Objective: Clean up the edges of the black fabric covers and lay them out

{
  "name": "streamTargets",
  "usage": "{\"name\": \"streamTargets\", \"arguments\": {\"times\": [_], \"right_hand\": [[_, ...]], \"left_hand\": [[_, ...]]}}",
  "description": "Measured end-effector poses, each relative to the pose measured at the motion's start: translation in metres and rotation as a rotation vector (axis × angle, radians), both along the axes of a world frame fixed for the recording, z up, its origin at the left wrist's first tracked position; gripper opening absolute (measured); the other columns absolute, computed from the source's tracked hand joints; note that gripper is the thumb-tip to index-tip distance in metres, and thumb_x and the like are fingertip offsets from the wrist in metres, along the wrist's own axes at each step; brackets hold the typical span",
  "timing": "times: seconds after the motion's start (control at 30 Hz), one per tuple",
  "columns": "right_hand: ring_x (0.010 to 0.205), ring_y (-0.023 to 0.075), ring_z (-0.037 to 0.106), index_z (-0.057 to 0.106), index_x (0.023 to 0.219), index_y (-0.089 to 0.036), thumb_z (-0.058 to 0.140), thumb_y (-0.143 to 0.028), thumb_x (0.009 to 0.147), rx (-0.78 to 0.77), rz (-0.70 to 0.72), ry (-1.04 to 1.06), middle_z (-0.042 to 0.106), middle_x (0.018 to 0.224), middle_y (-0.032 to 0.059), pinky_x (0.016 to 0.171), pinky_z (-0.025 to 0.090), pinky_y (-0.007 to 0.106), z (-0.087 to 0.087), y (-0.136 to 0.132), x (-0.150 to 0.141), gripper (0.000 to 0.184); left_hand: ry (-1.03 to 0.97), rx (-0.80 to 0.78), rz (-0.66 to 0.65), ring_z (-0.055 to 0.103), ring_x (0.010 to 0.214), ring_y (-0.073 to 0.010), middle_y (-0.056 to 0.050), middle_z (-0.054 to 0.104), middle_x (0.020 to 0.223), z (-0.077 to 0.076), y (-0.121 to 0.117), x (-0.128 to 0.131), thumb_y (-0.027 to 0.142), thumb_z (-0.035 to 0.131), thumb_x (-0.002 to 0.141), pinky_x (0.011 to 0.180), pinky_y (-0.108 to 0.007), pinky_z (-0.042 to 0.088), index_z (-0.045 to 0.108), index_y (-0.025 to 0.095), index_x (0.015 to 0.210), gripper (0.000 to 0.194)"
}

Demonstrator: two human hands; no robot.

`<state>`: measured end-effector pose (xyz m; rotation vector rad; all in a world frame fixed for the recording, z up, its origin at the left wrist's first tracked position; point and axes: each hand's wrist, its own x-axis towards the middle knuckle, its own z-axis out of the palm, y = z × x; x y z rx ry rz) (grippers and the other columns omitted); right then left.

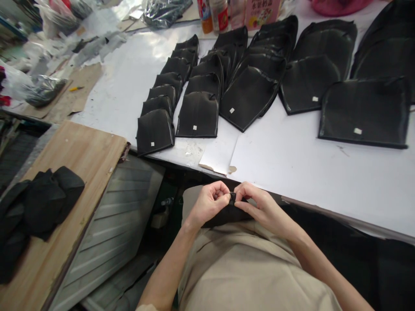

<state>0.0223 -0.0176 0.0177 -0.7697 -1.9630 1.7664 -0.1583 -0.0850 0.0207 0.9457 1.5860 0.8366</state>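
Note:
Close in front of my body, just off the table's front edge, my left hand [211, 202] and my right hand [260, 206] pinch the edge of a black piece of material [220, 218]. Their fingertips are almost together, with a small dark fold between them. The rest of the piece lies on my lap, partly covered by the hands. Its exact kind does not show. Beyond them, overlapping rows of flat black panels [198, 114] lie on the white tabletop [272, 160]. The front panels carry small white stickers [357, 131].
To the left, crumpled black cloth [48, 201] lies on a wooden board [94, 144]. Bottles [220, 17], a pink box [262, 13] and a pink basin [340, 5] stand at the back. Plastic bags [42, 88] and a yellow cutter [75, 88] lie far left.

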Motion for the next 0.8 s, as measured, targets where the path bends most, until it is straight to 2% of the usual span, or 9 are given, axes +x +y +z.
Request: {"name": "streamTargets", "arguments": {"times": [0.1,0.17,0.33,0.5,0.8], "right_hand": [[0.095,0.0166,0.056,0.052,0.083,-0.021,0.052,-0.010,0.094,0.056,-0.065,0.053,0.059,0.104,0.0042,0.085,0.042,0.030,0.000,-0.003,-0.004,0.015],[0.092,0.0161,0.056,0.049,0.083,-0.022,0.051,-0.010,0.094,0.068,-0.100,0.057,0.059,0.102,0.0043,0.083,0.043,0.029,-0.001,-0.005,-0.006,0.016],[0.088,0.0166,0.057,0.049,0.083,-0.022,0.051,-0.015,0.095,-0.007,-0.166,0.006,0.061,0.097,0.0034,0.079,0.044,0.029,-0.007,-0.006,-0.009,0.014],[0.085,0.0176,0.057,0.051,0.086,-0.022,0.051,-0.020,0.095,-0.041,-0.173,-0.029,0.061,0.093,0.0029,0.076,0.044,0.030,-0.009,-0.007,-0.008,0.009],[0.075,0.0159,0.054,0.051,0.088,-0.022,0.051,-0.023,0.096,-0.026,-0.182,-0.086,0.060,0.086,0.0012,0.069,0.042,0.029,-0.009,-0.009,-0.009,0.008]], "left_hand": [[-0.093,0.007,-0.013,0.040,0.057,-0.0075,0.004,0.049,0.064,-0.001,0.001,0.000,0.024,0.059,0.083,0.052,-0.018,0.030,0.054,0.015,0.074,0.013],[-0.149,0.018,-0.005,0.041,0.060,-0.0077,0.003,0.050,0.067,-0.002,0.001,0.000,0.027,0.059,0.085,0.054,-0.018,0.031,0.054,0.015,0.075,0.016],[-0.219,-0.020,0.000,0.041,0.060,-0.0080,0.003,0.049,0.069,0.000,0.001,-0.004,0.040,0.060,0.088,0.054,-0.019,0.031,0.058,0.015,0.081,0.027],[-0.265,-0.027,-0.034,0.047,0.064,-0.0089,0.002,0.055,0.073,0.002,-0.001,-0.007,0.037,0.075,0.078,0.058,-0.019,0.035,0.060,0.014,0.081,0.028],[-0.255,-0.023,-0.063,0.044,0.066,-0.0098,0.002,0.052,0.072,0.002,-0.003,-0.010,0.039,0.074,0.080,0.059,-0.020,0.033,0.059,0.014,0.077,0.030]]}}
